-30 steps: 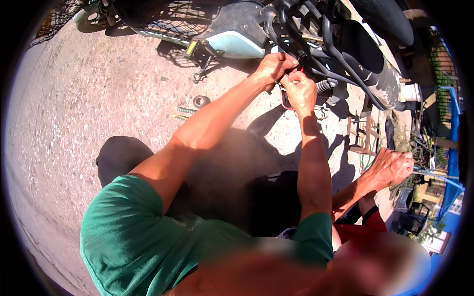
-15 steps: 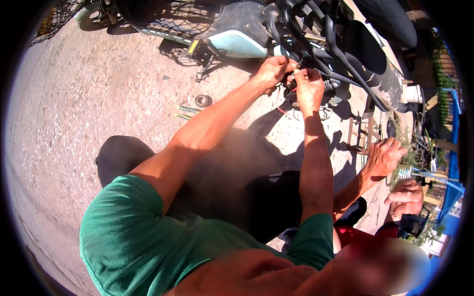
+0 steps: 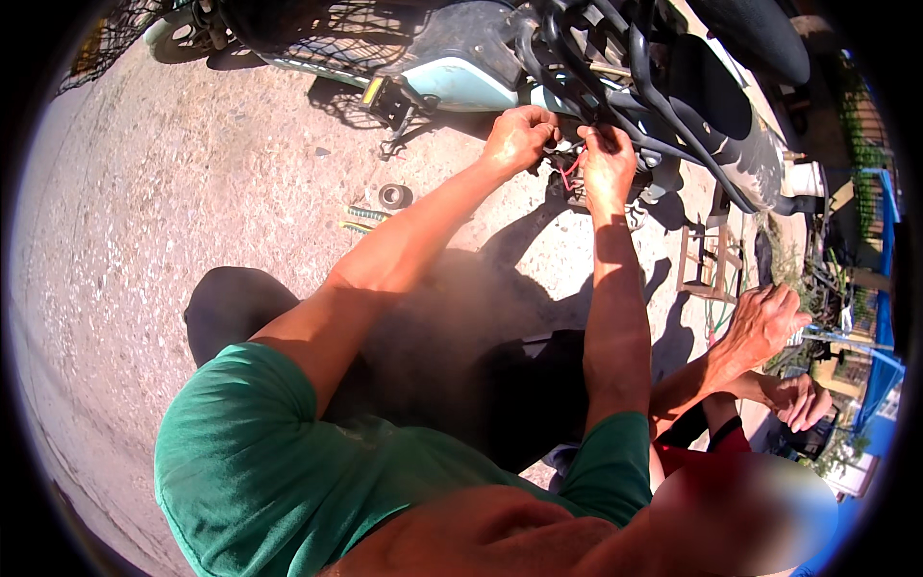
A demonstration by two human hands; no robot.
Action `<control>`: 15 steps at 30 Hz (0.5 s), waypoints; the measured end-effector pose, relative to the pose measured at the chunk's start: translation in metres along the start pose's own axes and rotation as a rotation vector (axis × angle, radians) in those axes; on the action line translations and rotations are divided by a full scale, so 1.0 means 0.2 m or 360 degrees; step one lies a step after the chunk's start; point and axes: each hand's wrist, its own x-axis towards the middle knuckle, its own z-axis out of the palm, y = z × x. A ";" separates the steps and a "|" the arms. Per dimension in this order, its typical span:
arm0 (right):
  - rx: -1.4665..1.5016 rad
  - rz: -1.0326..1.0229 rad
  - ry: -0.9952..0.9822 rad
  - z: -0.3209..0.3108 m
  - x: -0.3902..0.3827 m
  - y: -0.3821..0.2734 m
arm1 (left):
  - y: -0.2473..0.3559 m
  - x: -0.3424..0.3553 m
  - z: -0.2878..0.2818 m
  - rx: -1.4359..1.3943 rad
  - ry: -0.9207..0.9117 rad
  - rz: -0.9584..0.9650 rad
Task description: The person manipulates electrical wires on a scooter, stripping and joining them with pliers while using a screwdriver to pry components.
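Note:
My left hand (image 3: 519,141) is closed in a pinch beside the lower side of a light blue scooter (image 3: 461,85); what its fingertips hold is too small to make out. To its right, my right hand (image 3: 608,171) pinches a thin wire close under the scooter's black tube frame. A red wire (image 3: 569,174) hangs in a bend by the right thumb, between the two hands. A small gap separates the fingertips of both hands. Dark parts under the frame are partly hidden behind my right hand.
On the concrete lie a roll of tape (image 3: 394,196) and a tool with green-yellow handles (image 3: 367,213). A folded pedal (image 3: 389,101) juts from the scooter. Another person's hand (image 3: 764,325) is raised at right, near a small wooden stool (image 3: 707,264).
My hands have drawn apart from near-touching fingertips, and the red wire shows more between them. The other person's hands at right have shifted.

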 end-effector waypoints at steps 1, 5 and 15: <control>0.0030 -0.0006 -0.0011 0.00 0.00 0.00 | 0.03 -0.02 -0.01 0.0110 0.0044 0.0067; -0.0091 -0.0073 -0.0084 0.01 -0.02 -0.05 | 0.07 0.02 -0.03 0.0959 0.0152 0.0456; -0.0189 -0.0107 -0.0045 -0.02 -0.05 -0.08 | 0.19 0.16 0.15 0.0651 0.0043 0.0378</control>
